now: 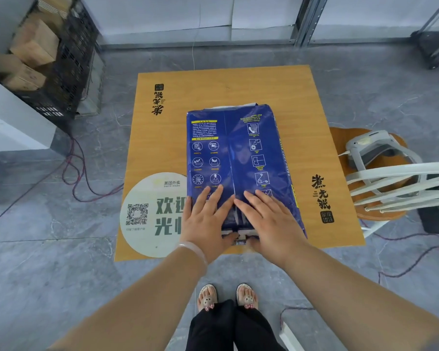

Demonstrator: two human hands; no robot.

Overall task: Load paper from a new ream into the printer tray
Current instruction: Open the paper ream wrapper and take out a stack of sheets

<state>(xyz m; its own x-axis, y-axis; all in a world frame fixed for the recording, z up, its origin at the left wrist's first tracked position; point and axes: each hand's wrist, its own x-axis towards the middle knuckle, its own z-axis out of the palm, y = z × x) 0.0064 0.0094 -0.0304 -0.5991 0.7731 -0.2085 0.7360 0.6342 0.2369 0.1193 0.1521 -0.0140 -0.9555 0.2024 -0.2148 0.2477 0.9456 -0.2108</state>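
From the head view, a dark blue wrapped paper ream (pixel 241 163) lies flat on the square orange wooden tabletop (pixel 213 84), its near end at the table's front edge. The left hand (pixel 205 219) and right hand (pixel 269 221) press flat on it, fingers spread, thumbs at the end flap. The wrapper looks barely opened; unwrapping and loading remain. No printer shows. Bare tabletop surrounds the ream; a white chair (pixel 395 188) crowds the right.

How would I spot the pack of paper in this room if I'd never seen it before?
Look for the square wooden table in the middle of the grey floor. On it lies the ream, a long pack in glossy dark blue wrapping printed with small white icons, its near end under the left hand and the right hand. The round white sticker beside it is flat; the ream is a thick block.
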